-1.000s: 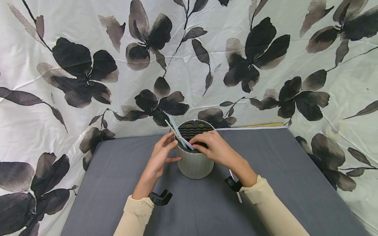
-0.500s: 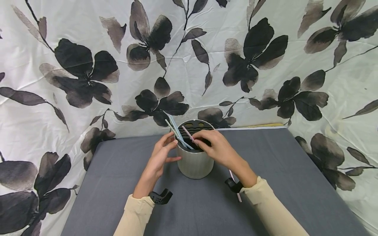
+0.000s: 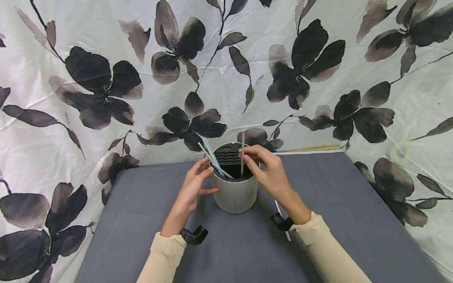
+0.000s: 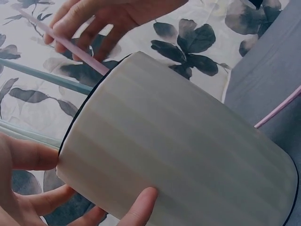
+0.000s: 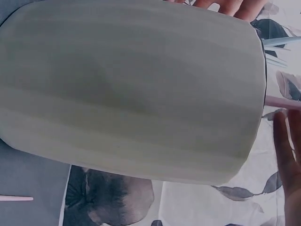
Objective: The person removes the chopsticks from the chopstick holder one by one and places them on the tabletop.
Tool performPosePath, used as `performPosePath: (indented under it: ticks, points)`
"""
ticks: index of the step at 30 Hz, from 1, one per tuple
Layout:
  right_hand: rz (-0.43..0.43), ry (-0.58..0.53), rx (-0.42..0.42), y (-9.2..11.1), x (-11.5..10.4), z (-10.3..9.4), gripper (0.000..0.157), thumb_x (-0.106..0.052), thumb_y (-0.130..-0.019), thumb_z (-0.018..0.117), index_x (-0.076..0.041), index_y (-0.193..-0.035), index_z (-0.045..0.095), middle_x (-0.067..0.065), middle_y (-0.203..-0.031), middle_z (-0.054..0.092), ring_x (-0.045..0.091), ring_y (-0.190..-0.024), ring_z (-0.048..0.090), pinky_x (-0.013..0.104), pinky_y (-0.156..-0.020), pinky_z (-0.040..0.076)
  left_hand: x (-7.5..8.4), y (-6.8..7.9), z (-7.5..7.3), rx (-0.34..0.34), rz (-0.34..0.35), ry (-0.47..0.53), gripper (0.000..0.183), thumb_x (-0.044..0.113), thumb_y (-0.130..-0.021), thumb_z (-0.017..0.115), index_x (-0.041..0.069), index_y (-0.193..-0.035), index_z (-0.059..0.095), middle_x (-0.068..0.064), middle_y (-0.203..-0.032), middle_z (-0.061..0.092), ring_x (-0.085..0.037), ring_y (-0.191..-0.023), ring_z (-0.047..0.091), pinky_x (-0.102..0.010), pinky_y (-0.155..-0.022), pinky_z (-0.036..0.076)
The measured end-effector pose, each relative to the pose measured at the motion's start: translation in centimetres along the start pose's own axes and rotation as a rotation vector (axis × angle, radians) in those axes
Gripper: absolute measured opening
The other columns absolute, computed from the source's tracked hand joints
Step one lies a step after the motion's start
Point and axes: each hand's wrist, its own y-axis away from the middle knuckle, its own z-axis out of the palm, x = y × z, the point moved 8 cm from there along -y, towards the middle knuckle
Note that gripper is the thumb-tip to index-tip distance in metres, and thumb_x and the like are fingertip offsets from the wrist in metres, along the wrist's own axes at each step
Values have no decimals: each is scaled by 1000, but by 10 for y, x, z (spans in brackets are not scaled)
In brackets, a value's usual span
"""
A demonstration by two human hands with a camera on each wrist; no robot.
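Observation:
A pale, ribbed cylindrical holder (image 3: 235, 196) with a black slotted insert (image 3: 226, 155) stands on the grey cloth. My right hand (image 3: 267, 169) pinches a pink straw (image 3: 242, 137) between thumb and fingertips, nearly upright, its lower end inside the holder's mouth. Blue straws (image 3: 212, 154) and a pale green straw (image 3: 204, 150) lean out over the left rim. There my left hand (image 3: 191, 184) touches the holder with spread fingers; in the left wrist view one fingertip (image 4: 149, 195) rests on its wall and another meets the rim.
A second pink straw (image 3: 277, 208) lies on the grey cloth (image 3: 318, 188) right of the holder, partly hidden by the right wrist's camera band (image 3: 281, 222). Close behind the table hangs a white sheet (image 3: 247, 47) with dark flowers. A yellow strip (image 3: 315, 149) shows at the back edge.
My right hand has lifted out of the holder's front and shifted right. The pink straw has swung from leaning left among the others to nearly upright. The left hand has stayed put.

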Motion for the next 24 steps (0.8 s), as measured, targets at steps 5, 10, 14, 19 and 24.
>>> performPosePath:
  ticks: [5,10,14,19,24]
  points:
    - [-33,-87,102,0,-4,-12,24,14,-94,67,6,-116,70,21,-109,73,16,-94,73,20,-83,65,0,-1,1,-1,5,4,54,19,-108,55,16,-160,40,-16,-161,40,-40,-145,42,-54,-87,68]
    - [-106,-118,224,-2,-13,-25,30,22,-89,66,11,-117,68,18,-107,73,9,-96,74,21,-83,66,1,-1,-1,2,1,10,54,18,-107,55,16,-159,41,-16,-161,40,-40,-145,43,-54,-86,68]
    - [-145,-219,342,-4,-22,-40,24,22,-91,64,19,-114,63,8,-109,75,13,-97,76,24,-85,67,2,-2,0,3,-7,12,55,16,-107,56,15,-159,41,-17,-159,41,-40,-143,43,-56,-86,67]
    - [-160,-361,456,-4,-30,-55,20,15,-95,63,25,-112,60,10,-106,75,19,-94,77,32,-84,68,3,-2,-1,9,-15,9,55,14,-106,56,14,-159,41,-18,-158,42,-40,-143,43,-57,-86,67]
    - [-137,-417,510,-1,-31,-69,21,15,-96,62,24,-115,60,14,-103,75,21,-89,76,33,-82,69,3,-1,-2,10,-12,8,54,15,-106,56,12,-158,42,-18,-157,42,-41,-142,44,-56,-85,67]
